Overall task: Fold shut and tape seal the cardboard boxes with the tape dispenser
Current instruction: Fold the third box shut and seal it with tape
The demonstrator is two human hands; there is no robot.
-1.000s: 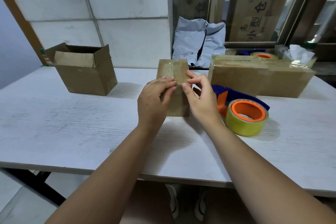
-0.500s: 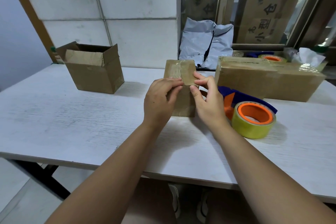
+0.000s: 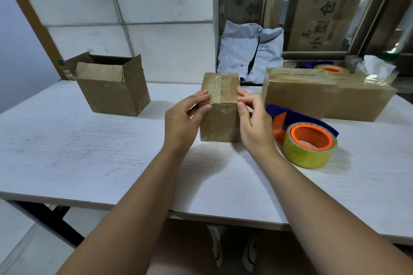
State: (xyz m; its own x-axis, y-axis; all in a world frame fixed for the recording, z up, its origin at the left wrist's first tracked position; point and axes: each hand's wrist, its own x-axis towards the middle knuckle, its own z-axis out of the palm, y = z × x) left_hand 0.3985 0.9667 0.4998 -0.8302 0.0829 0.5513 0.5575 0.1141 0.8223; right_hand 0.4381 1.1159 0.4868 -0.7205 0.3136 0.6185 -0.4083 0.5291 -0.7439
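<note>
A small closed cardboard box (image 3: 220, 123) stands upright mid-table, with clear tape running along its top seam and down its front face. My left hand (image 3: 185, 118) presses its fingers against the box's upper left corner. My right hand (image 3: 253, 118) pinches the upper right corner with thumb and fingers. Just right of that hand lies the tape dispenser (image 3: 309, 140), blue and orange, with a yellowish roll on an orange core. An open-flapped cardboard box (image 3: 111, 87) sits at the back left.
Two taped boxes (image 3: 324, 96) stand side by side at the back right, with a second tape roll (image 3: 331, 69) and crumpled plastic behind them. Grey mailer bags (image 3: 250, 56) lean at the back. The white table's (image 3: 89, 163) front edge is near me.
Both hands have slid apart from the middle of the box's top edge to its left and right corners. The view has shifted slightly.
</note>
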